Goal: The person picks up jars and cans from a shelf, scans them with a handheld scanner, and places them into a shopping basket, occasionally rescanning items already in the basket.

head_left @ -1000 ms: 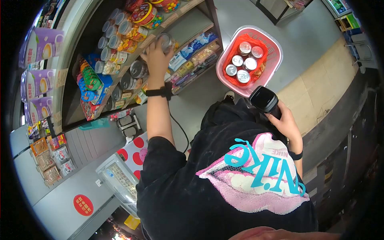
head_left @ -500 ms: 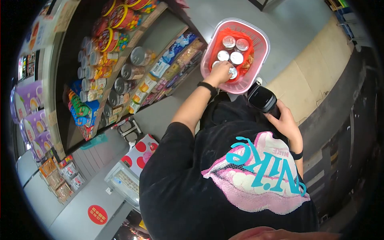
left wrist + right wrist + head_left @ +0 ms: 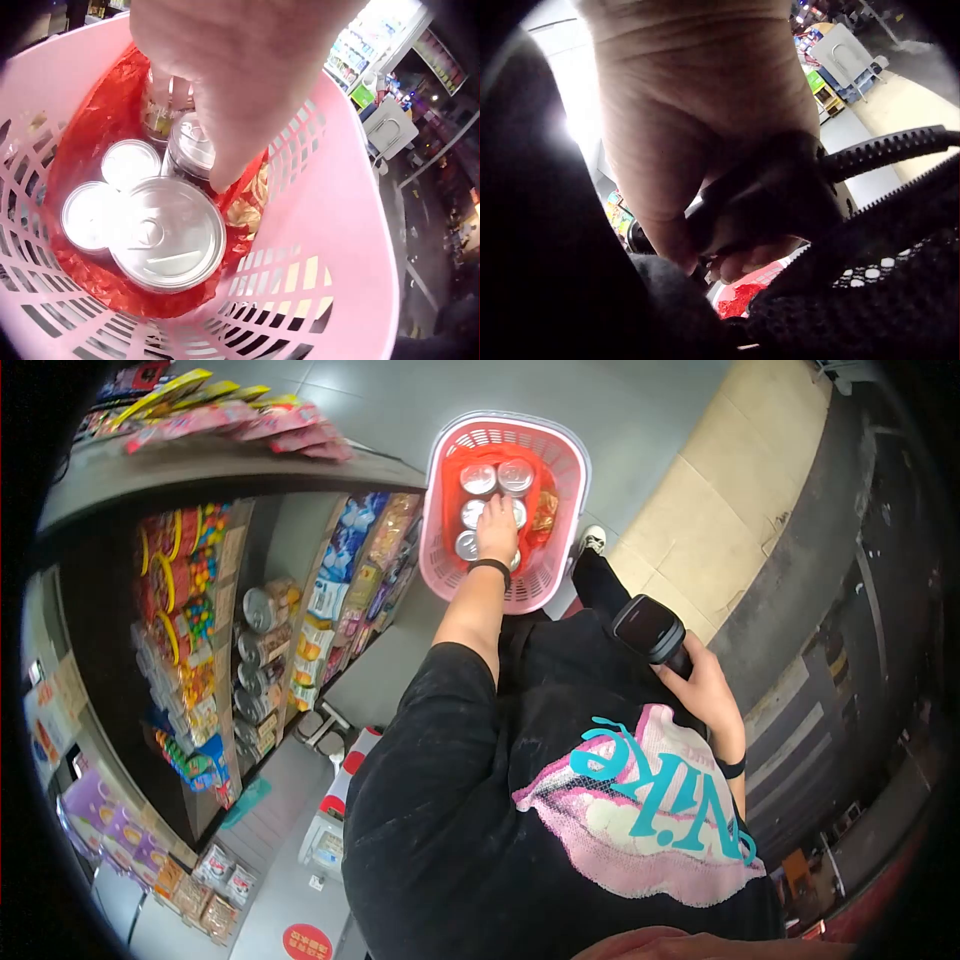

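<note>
A pink basket [image 3: 568,510] holds several cans with silvery lids [image 3: 515,477] inside a red plastic bag [image 3: 94,124]. My left hand [image 3: 497,532] is inside the basket over the cans, its fingers extended across the lids. In the left wrist view the thumb of that hand [image 3: 232,67] points down beside one can [image 3: 193,142], and a wide lid [image 3: 169,232] lies nearer the camera. My right hand [image 3: 708,685] grips the handle of a black handheld device [image 3: 648,628]. In the right wrist view its fingers wrap round the dark handle [image 3: 772,199].
Shelves at the left hold lidded jars [image 3: 262,610], snack packets [image 3: 345,540] and candy tubs [image 3: 170,590]. A foot in a shoe [image 3: 593,540] is right of the basket. A cable [image 3: 889,150] runs from the device.
My left hand has moved from a jar on the shelf into the basket, then farther up over the lids. The view has turned, shifting the basket left. My right hand still holds the device.
</note>
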A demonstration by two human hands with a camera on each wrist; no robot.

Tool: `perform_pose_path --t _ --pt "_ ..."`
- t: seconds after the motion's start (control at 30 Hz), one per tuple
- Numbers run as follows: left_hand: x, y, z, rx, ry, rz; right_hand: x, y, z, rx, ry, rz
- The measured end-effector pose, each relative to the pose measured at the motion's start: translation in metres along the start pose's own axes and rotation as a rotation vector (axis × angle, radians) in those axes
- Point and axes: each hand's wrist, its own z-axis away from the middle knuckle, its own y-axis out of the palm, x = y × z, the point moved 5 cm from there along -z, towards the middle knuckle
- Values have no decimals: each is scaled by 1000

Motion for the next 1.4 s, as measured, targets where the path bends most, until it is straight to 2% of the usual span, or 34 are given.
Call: perform_pose_path --t 0.07,0.1,0.23,0.3,0.33,0.43,0.5,0.57,0.67,0.77,0.87,0.97,1.13,1.23,1.3,1.4 --pt "-5 -2 -2 -12 -30 -31 -3 -6 1 15 59 40" --pt "6 3 -1 -4 -44 -23 -4 6 0 7 69 48" --pt "-5 -14 -1 38 -71 24 -3 -10 2 14 42 66" --pt "-5 -35 3 46 -131 147 3 -11 -1 14 11 47" --pt "11 -40 9 96 -189 261 7 5 -3 9 -11 26" --pt "26 -59 29 -32 -186 491 15 5 -4 42 -28 29" --pt "39 -69 49 -23 -168 571 19 11 -7 77 -30 57" --pt "58 -74 74 -16 -152 657 28 24 -9 82 -116 72" --pt "62 -90 113 129 -163 1202 38 36 -7 103 -169 84" --pt "57 -122 150 153 -182 1335 49 51 -3 126 -228 74" --pt "64 -125 174 186 -124 1449 56 68 2 159 -260 82" --pt "69 -125 192 180 -160 1559 65 82 8 184 -275 116" --pt "74 -152 219 157 -108 1493 78 100 17 206 -377 150" --pt "82 -151 230 140 -52 1475 86 109 21 231 -416 164" --pt "87 -151 236 124 -42 1476 89 115 23 291 -359 255" --pt "92 -156 245 102 -31 1445 93 121 26 296 -377 258"
